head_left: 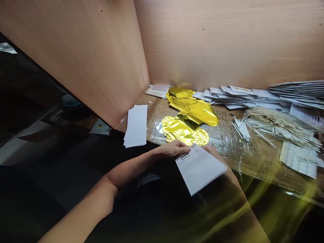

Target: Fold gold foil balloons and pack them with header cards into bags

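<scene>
My left hand [172,149] and my right hand [214,153] both hold a white printed sheet or envelope [199,168] with a barcode label along its top edge. My left fingertips pinch its left corner, and my right hand is partly hidden behind it. Just beyond my hands lie crumpled gold foil balloons [187,116] on clear plastic film [222,146]. A neat stack of blank white sheets [136,125] sits left of the balloons.
Fanned piles of printed white envelopes [243,96] lie along a wooden panel [227,40] at the back. To the right are loose white sticks [241,129], a bagged bundle of sticks [280,126] and printed leaflets [298,158]. Another wooden panel [76,57] rises at left, above a dark drop.
</scene>
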